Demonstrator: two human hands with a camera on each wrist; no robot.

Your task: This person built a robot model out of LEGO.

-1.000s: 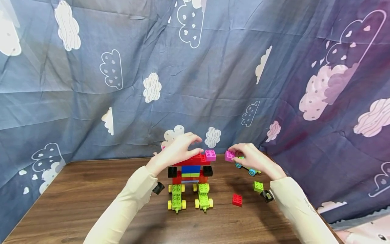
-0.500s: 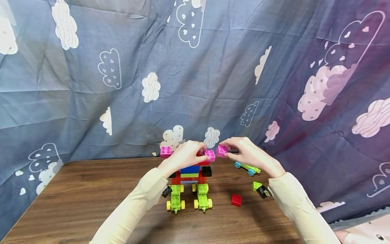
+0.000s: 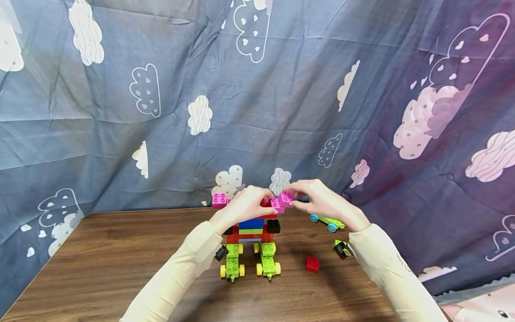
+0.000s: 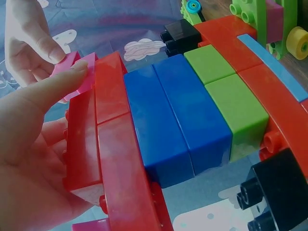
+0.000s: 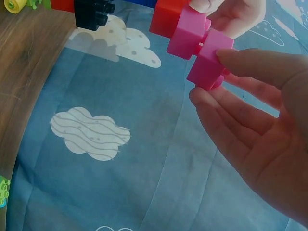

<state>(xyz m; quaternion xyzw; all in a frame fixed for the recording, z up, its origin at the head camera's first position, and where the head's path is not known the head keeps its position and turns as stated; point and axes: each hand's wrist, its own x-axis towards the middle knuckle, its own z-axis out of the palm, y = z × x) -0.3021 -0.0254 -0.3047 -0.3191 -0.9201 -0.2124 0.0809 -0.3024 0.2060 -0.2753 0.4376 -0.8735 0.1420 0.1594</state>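
A toy figure of building blocks stands on the table, with a blue middle (image 3: 251, 223), black bricks (image 3: 273, 226) at its sides and green wheeled bases (image 3: 268, 259) as feet. Red bricks (image 4: 82, 144) run along its top, with a pink brick (image 3: 219, 201) at the left end. At the top right corner my left hand (image 3: 246, 206) pinches another pink brick (image 5: 186, 36), thumb in front and fingers behind the red row. My right hand (image 3: 323, 202) holds a loose pink brick (image 5: 211, 57) between thumb and fingers, tilted against the upper side of that corner brick.
On the table (image 3: 153, 250) lie a red brick (image 3: 312, 264) and a green brick (image 3: 337, 243), partly hidden by the right wrist's camera. Farther back is a green vehicle base (image 3: 330, 222) with blue wheels. A grey-blue cloud-patterned cloth (image 3: 257, 112) hangs behind the table.
My right hand has brought its pink brick leftward to the figure's corner brick. My left hand has shifted right and lower, from above the red top onto the corner brick.
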